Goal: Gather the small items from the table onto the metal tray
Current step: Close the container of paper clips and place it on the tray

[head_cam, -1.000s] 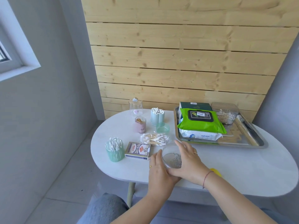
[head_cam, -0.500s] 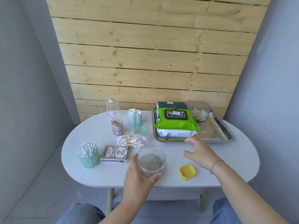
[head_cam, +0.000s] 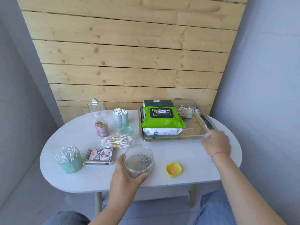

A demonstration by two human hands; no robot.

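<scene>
- Table (head_cam: 186,153): white and oval. The person sits at its 6 o'clock edge.
- Jar (head_cam: 138,157): clear, round and lidless, at 6 o'clock near the front edge. It holds a heap of metal clips (head_cam: 144,160). Whether it stands on the table or is lifted cannot be told.
- Left hand (head_cam: 125,176): grips the jar from the near side, thumb up its left wall and fingers curled under its near right.
- Tray (head_cam: 209,123): metal, at 1 to 2 o'clock.
  - It carries a green pack (head_cam: 162,119) lying on a white pack (head_cam: 162,131).
  - A dark box (head_cam: 157,103) stands behind them.
  - A clear box (head_cam: 185,108) of swabs sits in the far right corner.
- Right hand (head_cam: 216,143): at the tray's near right corner, about 3 o'clock. The fingers are blurred, so grip or contact cannot be told.
- Yellow lid (head_cam: 173,170): at 5 o'clock, lying hollow side up.
- Card box (head_cam: 98,156): flat, at 7 o'clock.
- Green cup (head_cam: 69,159): at 8 o'clock, full of swabs.
- Swab bag (head_cam: 116,141): at the centre.
- Pink jar (head_cam: 101,127): at 10 o'clock, holding toothpicks.
- Blue holder (head_cam: 120,117): at 11 o'clock, filled with swabs, with a green lid (head_cam: 127,128) just in front of it.
- Dome (head_cam: 96,107): clear, at the far left edge.
</scene>
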